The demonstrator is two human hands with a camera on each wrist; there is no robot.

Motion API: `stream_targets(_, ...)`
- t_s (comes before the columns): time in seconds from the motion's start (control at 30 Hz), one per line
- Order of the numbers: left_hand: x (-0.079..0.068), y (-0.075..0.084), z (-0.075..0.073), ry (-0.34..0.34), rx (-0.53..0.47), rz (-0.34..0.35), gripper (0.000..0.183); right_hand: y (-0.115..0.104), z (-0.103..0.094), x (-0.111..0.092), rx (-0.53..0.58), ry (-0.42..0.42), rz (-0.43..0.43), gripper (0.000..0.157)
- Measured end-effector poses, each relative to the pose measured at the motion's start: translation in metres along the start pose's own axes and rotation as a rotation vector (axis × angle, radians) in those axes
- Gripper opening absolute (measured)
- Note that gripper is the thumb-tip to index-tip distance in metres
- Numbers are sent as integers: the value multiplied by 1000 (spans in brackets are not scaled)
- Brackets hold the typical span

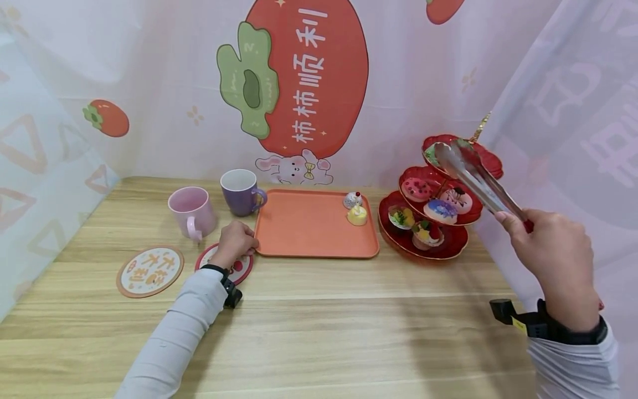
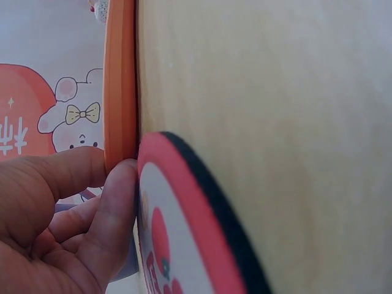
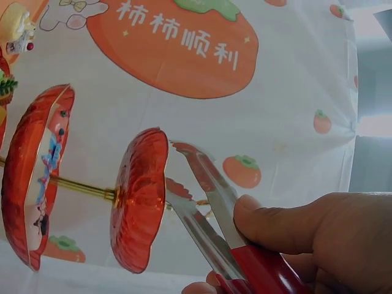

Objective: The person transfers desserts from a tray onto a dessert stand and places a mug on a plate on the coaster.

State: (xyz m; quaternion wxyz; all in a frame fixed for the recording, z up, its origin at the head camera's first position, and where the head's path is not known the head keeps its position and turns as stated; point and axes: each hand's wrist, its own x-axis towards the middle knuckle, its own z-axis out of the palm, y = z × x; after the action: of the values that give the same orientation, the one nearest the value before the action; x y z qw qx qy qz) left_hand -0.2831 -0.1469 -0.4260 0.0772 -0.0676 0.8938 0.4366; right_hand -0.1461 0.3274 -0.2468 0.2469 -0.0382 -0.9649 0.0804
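At the near left corner of the orange tray (image 1: 309,238), my left hand (image 1: 236,241) pinches the rim between thumb and finger. Below that hand lies a round red-edged coaster (image 1: 242,270), partly covered by it. My right hand (image 1: 555,252) grips metal tongs (image 1: 480,180) with red handles (image 3: 263,269). The tong arms stand apart, their tips over the top tier of a red three-tier stand (image 1: 490,160). A green sweet (image 1: 431,155) on that tier shows partly behind the tips. Two small cakes, one white (image 1: 353,200) and one yellow (image 1: 357,215), sit at the tray's far right.
A pink mug (image 1: 191,208) and a purple mug (image 1: 239,192) stand left of the tray. Nearer lies another round coaster (image 1: 150,271). The stand's middle tier holds doughnuts (image 1: 417,189), its bottom tier fruit tarts (image 1: 427,235). A printed cloth (image 1: 164,66) hangs behind the table.
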Motion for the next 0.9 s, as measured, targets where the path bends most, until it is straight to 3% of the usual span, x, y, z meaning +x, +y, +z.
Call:
stream_targets(0.37, 1, -1, 1, -3, -21, 1, 12, -14, 17, -7, 57, 120, -150, 26)
stream_targets(0.73, 1, 0, 0, -9, -2, -12, 15, -26, 24, -11, 85, 162, -197, 25)
stream_targets(0.83, 0, 0, 0, -5, -7, -8, 15, -30, 29, -12, 91, 150, -224, 26)
stream_targets(0.9, 0, 0, 1, -3, -12, -5, 15, -33, 33, -13, 103, 94, -221, 29)
